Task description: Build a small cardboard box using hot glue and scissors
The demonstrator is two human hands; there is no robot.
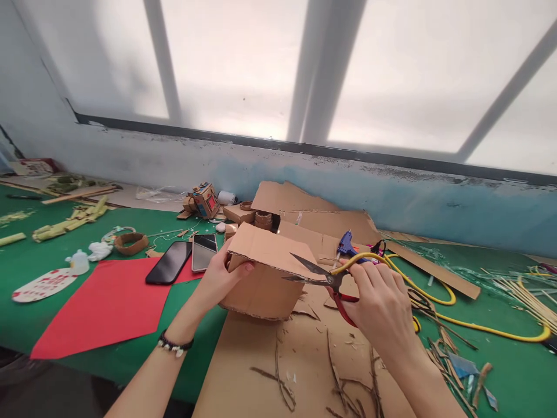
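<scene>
At the left of the frame, a white oval piece with red marks [43, 285] lies on the green tabletop [195, 366], with a small bottle [79, 262] just beside its upper right end. Next comes a red sheet [104, 302]; 2 phones, a black phone [169, 263] and a silver-edged phone [204, 252], lie at its upper right. At the centre, the left hand [217, 276] is closed on the upper left edge of a cardboard box [263, 284] — thumb on the near side, fingers partly hidden. Right of centre, the right hand [383, 290] is curled around the handles of scissors [335, 280], whose 2 blades stand apart at the box's top right edge; whether they touch it, I cannot tell. Beyond that hand sits a blue glue gun [347, 244]. Below — at the bottom centre — thin brown strips [285, 389] lie on a cardboard sheet [243, 354], and a yellow cable [487, 331] runs across the right.
</scene>
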